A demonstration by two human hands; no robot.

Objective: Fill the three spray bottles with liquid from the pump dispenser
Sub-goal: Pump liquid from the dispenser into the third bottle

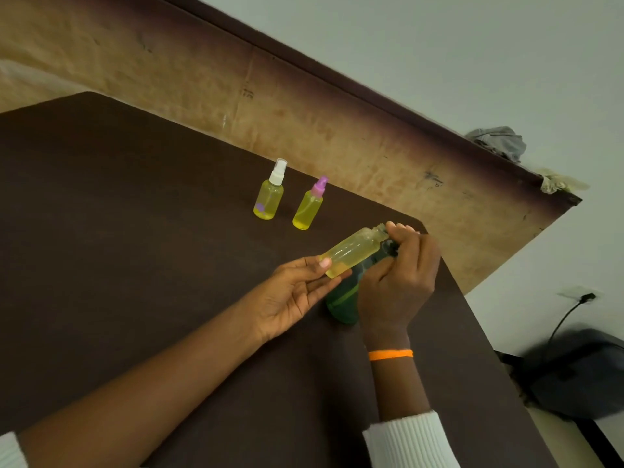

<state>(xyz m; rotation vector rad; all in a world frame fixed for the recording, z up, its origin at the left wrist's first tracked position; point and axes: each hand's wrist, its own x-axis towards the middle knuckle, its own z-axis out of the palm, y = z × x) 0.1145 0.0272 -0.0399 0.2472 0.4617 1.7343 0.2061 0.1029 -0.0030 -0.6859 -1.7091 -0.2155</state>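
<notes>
Two capped spray bottles point(269, 198) stood full of yellow liquid on the table point(135, 231), while the left hand point(297, 295) pinched the uncapped third bottle point(354, 253), mostly filled, tilted against the green pump dispenser point(344, 298) gripped by the right hand point(398, 275).

The surface point(135, 231) is dark brown and plain. Two capped spray bottles hold yellow liquid: one point(269, 201) has a white sprayer and a purple spot low on its side, the other point(308, 211) a pink-purple sprayer. The uncapped bottle point(351, 253) is clear with pale yellow inside. The pump dispenser point(342, 304) is dark green. An orange band point(390, 355) circles one wrist; the sleeve point(408, 440) is white and ribbed.
</notes>
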